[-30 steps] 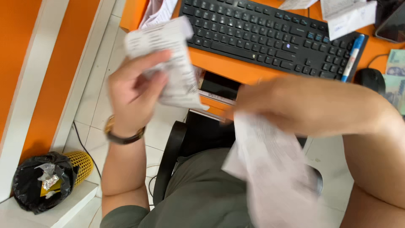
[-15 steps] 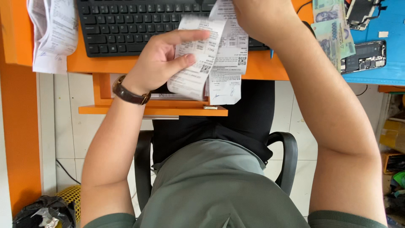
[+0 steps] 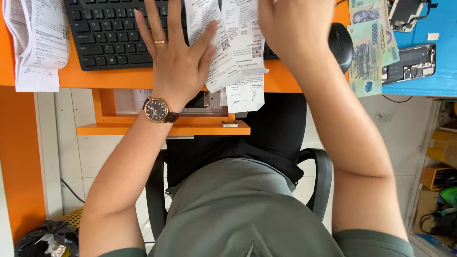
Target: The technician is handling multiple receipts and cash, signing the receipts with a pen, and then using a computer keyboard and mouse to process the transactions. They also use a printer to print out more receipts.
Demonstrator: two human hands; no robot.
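The left hand point(image 3: 177, 57) lies flat, fingers spread, thumb pinning the receipts point(image 3: 228, 52) against the keyboard point(image 3: 104, 33) — so they stay put; the right hand point(image 3: 293, 28) covers their far edge, its fingers out of sight.

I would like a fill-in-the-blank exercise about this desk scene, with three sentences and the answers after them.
1. The left hand lies flat with spread fingers, partly on the black ____ and partly on the receipts.
2. On the left wrist sits a ____ with a dark dial.
3. The banknotes lie on the desk's ____ side, beside the black mouse, which shows behind the right hand.

Missing words: keyboard; watch; right
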